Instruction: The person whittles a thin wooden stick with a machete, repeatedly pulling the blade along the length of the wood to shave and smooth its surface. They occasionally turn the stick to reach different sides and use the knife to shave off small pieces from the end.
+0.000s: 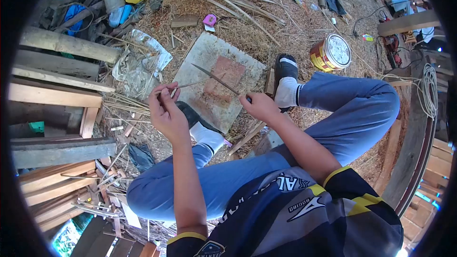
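My left hand pinches a thin wooden stick, whose free end points right over the board. In my right hand is the handle of a knife, its narrow blade angled up and to the left. The blade's middle overlaps the far end of the stick in this view. Below both hands lies a pale square board with a reddish worn patch on it. My feet, in dark shoes and white socks, rest either side of the board.
A pink tape measure lies beyond the board, near long split strips. To the right stands a lidded paint bucket. Crumpled plastic and stacked planks are on the left. Coiled cord hangs at right. Shavings cover the ground.
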The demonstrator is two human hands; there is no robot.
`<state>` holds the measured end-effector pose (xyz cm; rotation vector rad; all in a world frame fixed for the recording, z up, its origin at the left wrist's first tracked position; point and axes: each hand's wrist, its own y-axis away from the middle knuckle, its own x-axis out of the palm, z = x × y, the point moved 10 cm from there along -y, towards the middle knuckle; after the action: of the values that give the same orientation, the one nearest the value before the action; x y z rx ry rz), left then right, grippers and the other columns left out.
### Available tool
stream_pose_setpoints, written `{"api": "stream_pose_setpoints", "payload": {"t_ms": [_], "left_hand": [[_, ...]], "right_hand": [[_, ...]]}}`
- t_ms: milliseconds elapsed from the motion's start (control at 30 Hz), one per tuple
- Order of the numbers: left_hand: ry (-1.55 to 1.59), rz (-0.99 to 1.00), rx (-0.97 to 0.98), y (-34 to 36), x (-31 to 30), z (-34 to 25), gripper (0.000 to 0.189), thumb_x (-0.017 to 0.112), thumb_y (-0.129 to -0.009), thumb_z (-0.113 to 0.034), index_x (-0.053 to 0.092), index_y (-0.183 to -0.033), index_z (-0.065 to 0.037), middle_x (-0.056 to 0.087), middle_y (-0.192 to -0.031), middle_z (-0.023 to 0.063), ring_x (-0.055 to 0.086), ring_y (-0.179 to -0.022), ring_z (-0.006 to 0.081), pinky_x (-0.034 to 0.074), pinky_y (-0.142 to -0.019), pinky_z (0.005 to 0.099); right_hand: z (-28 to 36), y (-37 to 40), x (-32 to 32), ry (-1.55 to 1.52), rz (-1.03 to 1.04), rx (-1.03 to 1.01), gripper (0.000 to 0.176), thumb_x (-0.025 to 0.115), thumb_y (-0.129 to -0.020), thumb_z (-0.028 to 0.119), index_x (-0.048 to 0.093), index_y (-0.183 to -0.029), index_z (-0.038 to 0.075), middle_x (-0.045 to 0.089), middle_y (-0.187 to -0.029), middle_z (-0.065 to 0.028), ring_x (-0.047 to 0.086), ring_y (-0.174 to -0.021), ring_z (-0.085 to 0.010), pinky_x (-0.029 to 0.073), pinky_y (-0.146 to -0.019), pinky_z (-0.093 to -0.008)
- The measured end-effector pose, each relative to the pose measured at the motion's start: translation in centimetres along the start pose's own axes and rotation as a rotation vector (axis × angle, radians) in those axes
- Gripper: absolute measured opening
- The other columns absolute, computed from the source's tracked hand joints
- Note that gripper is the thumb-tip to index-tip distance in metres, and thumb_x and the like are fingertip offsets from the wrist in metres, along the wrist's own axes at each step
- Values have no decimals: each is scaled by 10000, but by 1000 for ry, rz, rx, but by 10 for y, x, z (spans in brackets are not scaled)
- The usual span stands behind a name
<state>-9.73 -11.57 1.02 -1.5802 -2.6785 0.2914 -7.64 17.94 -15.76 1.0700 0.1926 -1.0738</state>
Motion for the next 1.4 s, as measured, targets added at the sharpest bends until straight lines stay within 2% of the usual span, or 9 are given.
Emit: {"api": "stream_pose_setpoints", "payload": {"t_ms": [133,267,533,633,867,967,1067,1267,1400], "left_hand": [[82,-38,-26,-14,-10,13,141,487,-1108,-52,580,-1153,44,687,-1089,159,708,-1024,210,624,-941,375],[88,-58,6,-21,-7,14,128,531,-1088,-37,559,-1191,33,694,-1082,158,710,-1023,208,619,-930,355],[91,-26,21,-15,4,7,110,568,-1061,2,535,-1166,11,709,-1089,139,722,-1015,179,618,-898,308],[110,-34,-21,-17,2,11,124,578,-1061,-4,514,-1167,-3,686,-1077,144,707,-1028,191,625,-908,329],[110,-61,-9,-24,0,15,98,592,-1064,-32,530,-1134,-2,692,-1055,135,710,-1002,172,638,-885,321],[80,-89,13,-21,3,11,79,601,-1066,-54,560,-1099,4,715,-999,110,717,-950,142,631,-842,301],[79,-109,32,-22,0,10,83,609,-1063,-59,565,-1087,9,716,-985,107,716,-936,141,633,-833,300],[111,-105,21,-23,1,12,78,611,-1060,-55,571,-1074,10,720,-987,104,713,-919,140,636,-828,304],[60,-81,40,-21,7,3,71,607,-1059,-51,574,-1067,11,724,-992,103,713,-912,141,637,-828,309]], "right_hand": [[-43,-12,-2,92,-33,174,701,467,-998,591,746,-1146,-34,730,-1169,-279,694,-1118,-454,530,-999,-531],[-51,-21,-3,135,-29,148,704,463,-1004,596,749,-1138,-33,724,-1168,-295,690,-1136,-450,523,-1016,-533],[66,37,-13,-105,13,-212,687,494,-1015,588,735,-1079,-52,714,-1056,-334,692,-1060,-480,537,-945,-522],[65,40,-10,-117,32,-190,667,494,-1017,573,736,-1098,-43,715,-1061,-327,697,-1056,-470,539,-934,-516],[-44,-8,-2,55,21,122,656,477,-1023,560,738,-1105,-37,713,-1071,-332,682,-1082,-488,519,-973,-523],[14,16,-14,26,6,-77,655,464,-1029,556,737,-1089,-36,712,-1075,-334,678,-1084,-493,519,-979,-528],[40,27,-13,-6,43,-123,653,449,-1036,549,736,-1079,-35,712,-1078,-332,675,-1085,-497,517,-988,-532],[-44,-9,-2,31,19,95,662,448,-1035,555,734,-1095,-39,718,-1098,-322,676,-1090,-501,516,-992,-530],[-8,8,-10,77,24,44,667,451,-1036,563,737,-1120,-33,725,-1076,-317,680,-1085,-498,521,-981,-528]]}}
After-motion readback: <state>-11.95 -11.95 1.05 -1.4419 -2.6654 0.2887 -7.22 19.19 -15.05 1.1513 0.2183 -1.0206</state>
